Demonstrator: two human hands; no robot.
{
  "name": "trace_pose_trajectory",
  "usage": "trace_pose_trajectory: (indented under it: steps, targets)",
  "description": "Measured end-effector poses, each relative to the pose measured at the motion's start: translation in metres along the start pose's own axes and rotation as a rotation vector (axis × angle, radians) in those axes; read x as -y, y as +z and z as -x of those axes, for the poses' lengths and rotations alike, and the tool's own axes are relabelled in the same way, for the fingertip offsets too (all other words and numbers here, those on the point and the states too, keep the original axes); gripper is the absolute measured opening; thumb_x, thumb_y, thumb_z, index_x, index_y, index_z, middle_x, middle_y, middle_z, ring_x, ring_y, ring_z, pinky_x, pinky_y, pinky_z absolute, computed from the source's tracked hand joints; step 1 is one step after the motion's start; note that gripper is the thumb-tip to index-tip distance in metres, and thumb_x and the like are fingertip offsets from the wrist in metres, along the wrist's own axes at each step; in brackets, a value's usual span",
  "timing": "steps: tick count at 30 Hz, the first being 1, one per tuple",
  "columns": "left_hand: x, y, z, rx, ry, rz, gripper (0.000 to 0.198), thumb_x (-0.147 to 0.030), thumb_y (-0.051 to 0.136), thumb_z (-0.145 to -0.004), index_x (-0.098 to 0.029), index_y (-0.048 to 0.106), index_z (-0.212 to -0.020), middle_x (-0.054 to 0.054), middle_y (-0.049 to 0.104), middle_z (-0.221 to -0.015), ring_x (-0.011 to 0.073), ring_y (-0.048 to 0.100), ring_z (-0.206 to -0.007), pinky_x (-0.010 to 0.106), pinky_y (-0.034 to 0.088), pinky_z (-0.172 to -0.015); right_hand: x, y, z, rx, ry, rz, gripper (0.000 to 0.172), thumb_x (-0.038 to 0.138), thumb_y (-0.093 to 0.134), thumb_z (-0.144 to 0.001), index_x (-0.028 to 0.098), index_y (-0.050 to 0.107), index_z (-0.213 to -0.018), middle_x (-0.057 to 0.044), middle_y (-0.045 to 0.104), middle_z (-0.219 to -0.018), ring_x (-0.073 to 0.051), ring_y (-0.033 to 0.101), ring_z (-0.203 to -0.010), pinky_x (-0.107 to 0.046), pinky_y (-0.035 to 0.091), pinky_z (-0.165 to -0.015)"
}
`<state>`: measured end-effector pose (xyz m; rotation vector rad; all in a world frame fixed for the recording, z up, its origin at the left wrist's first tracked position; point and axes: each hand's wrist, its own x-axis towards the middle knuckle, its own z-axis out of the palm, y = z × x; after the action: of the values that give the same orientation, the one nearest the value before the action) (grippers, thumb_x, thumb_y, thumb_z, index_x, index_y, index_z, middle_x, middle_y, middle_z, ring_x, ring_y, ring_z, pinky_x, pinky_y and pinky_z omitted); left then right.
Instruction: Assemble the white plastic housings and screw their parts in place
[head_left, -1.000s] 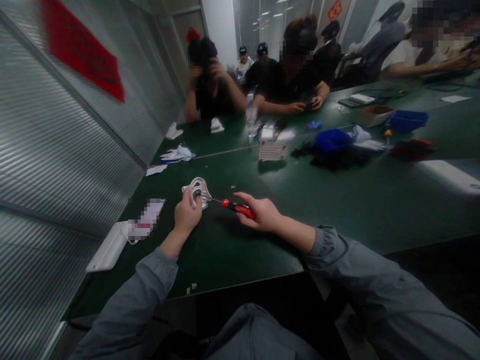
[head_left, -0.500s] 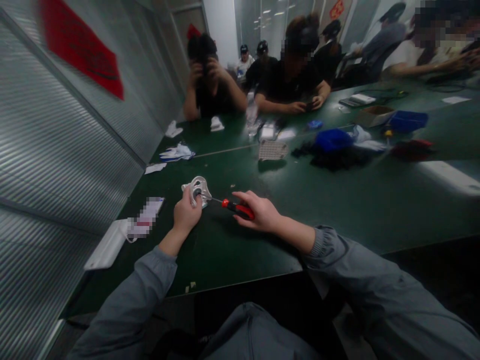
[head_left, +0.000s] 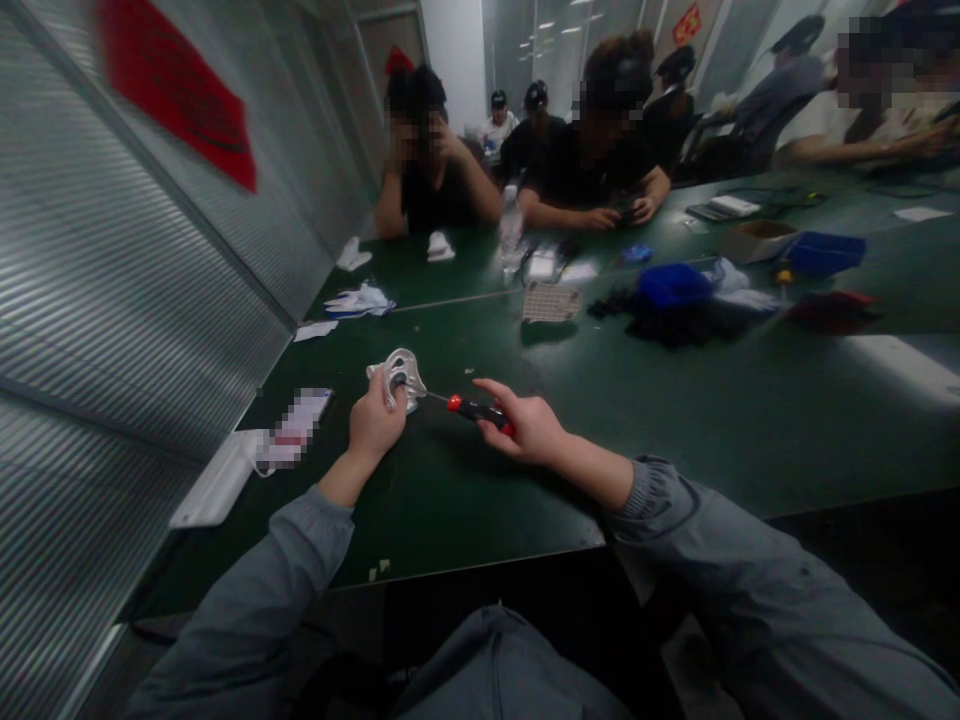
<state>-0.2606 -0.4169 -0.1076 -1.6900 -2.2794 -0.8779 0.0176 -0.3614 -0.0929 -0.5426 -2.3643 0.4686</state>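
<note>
My left hand [head_left: 377, 415] is closed around a white plastic part [head_left: 406, 368] with a dark round piece in it, held above the green table [head_left: 465, 510]. My right hand [head_left: 525, 422] holds a red and black screwdriver [head_left: 480, 410] by its handle, the index finger raised off it. The screwdriver's thin shaft points left, and its tip meets the right side of the white part. Exactly where the tip sits is too small to tell.
To the left lie a phone [head_left: 304, 425] and a white case [head_left: 217, 480]. Farther back are gloves [head_left: 360, 300], a beige grid tray [head_left: 551, 302], a clear bottle [head_left: 511, 230] and a blue bin [head_left: 675, 284]. Several people sit beyond.
The view has shifted slightly, moving the background a little to the right. My right hand's fingers have shifted slightly on the screwdriver handle; both hands keep their hold.
</note>
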Motion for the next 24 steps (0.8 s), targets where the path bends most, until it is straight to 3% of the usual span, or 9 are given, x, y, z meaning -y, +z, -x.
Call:
trace_pose_trajectory:
  steps: [4,9,14,18,22,24]
  targets:
    - [-0.0009,-0.0007,0.0004,0.004,0.001,-0.002,0.049,-0.035,0.048,-0.093,-0.012,0.05,-0.136,0.011,0.073,-0.086,0.0249,0.07,-0.072,0.029,0.047,-0.064,0.0004,-0.0005,-0.0005,-0.081,-0.056,-0.017,0.069,0.046,0.064,-0.087,0.02,0.036,-0.144,-0.01,0.063,-0.108,-0.018,0.064,-0.081,-0.028,0.052,-0.067]
    - [-0.0006,-0.0006,0.0002,0.009,0.001,0.001,0.051,-0.036,0.048,-0.093,-0.012,0.048,-0.138,0.012,0.073,-0.088,0.0256,0.07,-0.073,0.029,0.047,-0.063,-0.001,-0.0001,0.0005,0.0,0.001,-0.026,0.063,0.039,0.054,-0.094,0.018,0.029,-0.148,0.0,0.063,-0.078,-0.014,0.058,-0.059,-0.025,0.047,-0.058]
    - [0.0011,0.0007,-0.0002,-0.001,-0.003,-0.016,0.05,-0.037,0.049,-0.093,-0.012,0.05,-0.136,0.012,0.073,-0.086,0.0258,0.07,-0.072,0.029,0.047,-0.064,0.0002,0.0029,0.0006,-0.065,0.003,-0.024,0.076,0.047,0.064,-0.086,0.02,0.029,-0.149,-0.01,0.063,-0.108,-0.018,0.064,-0.08,-0.028,0.052,-0.068]
    - [0.0012,0.0008,-0.0004,0.005,-0.004,-0.015,0.051,-0.037,0.049,-0.092,-0.012,0.049,-0.137,0.011,0.072,-0.084,0.0255,0.07,-0.071,0.029,0.047,-0.063,-0.0014,0.0035,0.0013,-0.025,0.037,-0.007,0.066,0.043,0.052,-0.094,0.019,0.026,-0.151,0.0,0.064,-0.08,-0.013,0.057,-0.057,-0.025,0.048,-0.058]
    - [0.0006,-0.0004,-0.0007,0.005,-0.006,-0.003,0.051,-0.037,0.049,-0.092,-0.012,0.05,-0.137,0.011,0.072,-0.085,0.0252,0.07,-0.071,0.029,0.047,-0.063,-0.0012,0.003,0.0014,-0.096,0.033,-0.046,0.079,0.044,0.064,-0.086,0.021,0.026,-0.151,-0.006,0.065,-0.101,-0.017,0.063,-0.073,-0.027,0.051,-0.065]
    - [0.0004,-0.0011,-0.0006,0.005,-0.005,-0.002,0.05,-0.036,0.049,-0.093,-0.012,0.05,-0.136,0.011,0.072,-0.086,0.025,0.069,-0.072,0.029,0.048,-0.063,-0.0006,0.0028,0.0013,-0.056,0.043,-0.031,0.078,0.044,0.063,-0.088,0.021,0.025,-0.152,-0.006,0.065,-0.099,-0.017,0.063,-0.072,-0.028,0.051,-0.066]
